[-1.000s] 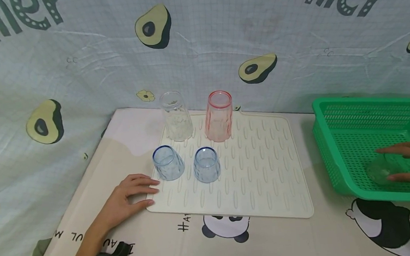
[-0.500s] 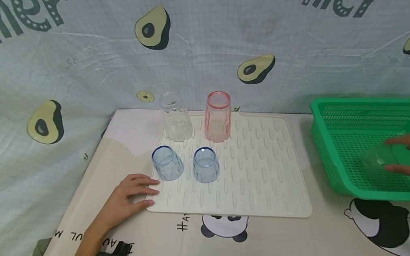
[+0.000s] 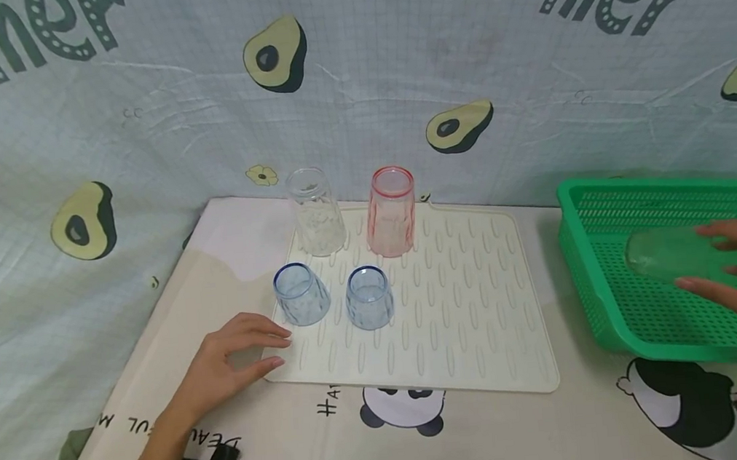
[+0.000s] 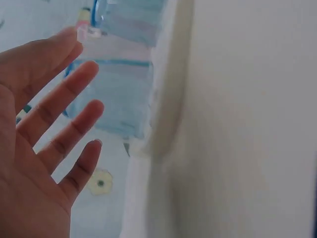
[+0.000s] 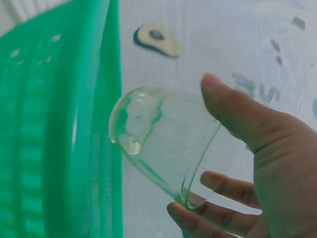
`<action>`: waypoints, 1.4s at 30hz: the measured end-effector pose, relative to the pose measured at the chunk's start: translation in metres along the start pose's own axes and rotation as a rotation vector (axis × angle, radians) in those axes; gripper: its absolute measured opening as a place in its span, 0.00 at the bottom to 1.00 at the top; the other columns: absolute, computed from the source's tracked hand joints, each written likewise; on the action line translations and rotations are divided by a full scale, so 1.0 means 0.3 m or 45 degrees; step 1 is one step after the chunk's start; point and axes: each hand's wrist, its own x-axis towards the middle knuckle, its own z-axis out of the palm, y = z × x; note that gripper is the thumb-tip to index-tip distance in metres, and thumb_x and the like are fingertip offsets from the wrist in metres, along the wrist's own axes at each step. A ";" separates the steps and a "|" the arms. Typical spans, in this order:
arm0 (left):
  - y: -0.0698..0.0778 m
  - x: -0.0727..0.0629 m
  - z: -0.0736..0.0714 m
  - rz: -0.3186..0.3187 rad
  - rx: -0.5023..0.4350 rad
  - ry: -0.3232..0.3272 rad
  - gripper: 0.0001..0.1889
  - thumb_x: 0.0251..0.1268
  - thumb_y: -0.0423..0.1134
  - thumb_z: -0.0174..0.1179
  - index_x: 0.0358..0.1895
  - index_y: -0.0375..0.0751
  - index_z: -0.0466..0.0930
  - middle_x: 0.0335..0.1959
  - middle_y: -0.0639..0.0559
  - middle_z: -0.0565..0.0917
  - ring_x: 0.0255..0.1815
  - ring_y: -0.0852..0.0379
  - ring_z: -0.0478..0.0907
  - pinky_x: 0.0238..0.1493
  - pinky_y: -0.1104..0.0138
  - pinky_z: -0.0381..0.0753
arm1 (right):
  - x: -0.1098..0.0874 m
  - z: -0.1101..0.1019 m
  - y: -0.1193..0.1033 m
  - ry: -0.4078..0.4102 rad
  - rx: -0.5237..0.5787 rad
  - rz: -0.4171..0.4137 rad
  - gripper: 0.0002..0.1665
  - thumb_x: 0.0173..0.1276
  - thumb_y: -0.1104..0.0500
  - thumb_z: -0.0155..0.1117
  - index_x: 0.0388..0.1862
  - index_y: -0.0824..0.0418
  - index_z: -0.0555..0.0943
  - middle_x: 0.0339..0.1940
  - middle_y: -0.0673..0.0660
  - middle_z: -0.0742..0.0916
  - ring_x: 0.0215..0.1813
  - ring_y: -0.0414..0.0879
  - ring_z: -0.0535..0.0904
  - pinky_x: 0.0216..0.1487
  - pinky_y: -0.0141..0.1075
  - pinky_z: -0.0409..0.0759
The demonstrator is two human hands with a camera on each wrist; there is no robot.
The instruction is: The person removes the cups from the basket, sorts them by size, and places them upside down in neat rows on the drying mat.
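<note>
Since the left hand (image 3: 217, 364) isn't gripping anything, I'm pretty relaxed about that side: its fingers are loosely bent with gaps between them, tips out by the left edge of the white mat (image 3: 474, 308), near the left blue tumbler (image 3: 304, 299). Moving right, a tall clear glass (image 3: 320, 221) stands behind that tumbler, then comes a second blue tumbler (image 3: 370, 304) with a tall pink glass (image 3: 391, 221) behind it. All four are on the mat, with gaps between them.

Past the mat sits the green basket (image 3: 585, 288), and that's where the action is. I've got the see-through glass (image 3: 663, 255) on its side within the basket's outline, pinched by the right hand (image 5: 283, 158), thumb on one side and fingers on the other, round the open end. On the right wrist cam its closed end faces the green wall. I'd call this the pick-up step: grip made, glass not yet out past the rim. Honestly can't tell from my feed whether it's fully off the basket floor, clear glass on green mesh just washes out. To my mind the next move calls for a firm pinch and some extra height, so the closed end doesn't clip that wall.
</note>
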 end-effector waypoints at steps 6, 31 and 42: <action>0.099 0.051 0.030 0.089 -0.104 0.021 0.18 0.44 0.26 0.74 0.43 0.44 0.87 0.45 0.52 0.84 0.50 0.55 0.76 0.53 0.74 0.73 | 0.027 -0.011 -0.142 0.056 0.168 -0.024 0.47 0.42 0.76 0.76 0.65 0.61 0.74 0.64 0.54 0.76 0.59 0.21 0.66 0.51 0.14 0.63; 0.294 0.267 0.257 0.269 -0.347 -0.073 0.25 0.51 0.34 0.73 0.56 0.40 0.79 0.55 0.50 0.79 0.56 0.55 0.75 0.43 0.65 0.81 | 0.042 0.124 -0.424 -0.036 0.591 -0.329 0.40 0.50 0.40 0.72 0.52 0.69 0.80 0.57 0.63 0.79 0.59 0.37 0.73 0.45 0.19 0.76; 0.363 0.313 0.358 0.111 -0.452 -0.124 0.42 0.51 0.35 0.73 0.71 0.46 0.62 0.62 0.50 0.72 0.54 0.54 0.76 0.46 0.66 0.81 | 0.022 0.186 -0.541 -0.083 0.864 -0.405 0.38 0.47 0.49 0.79 0.53 0.70 0.78 0.56 0.67 0.79 0.59 0.45 0.75 0.44 0.26 0.79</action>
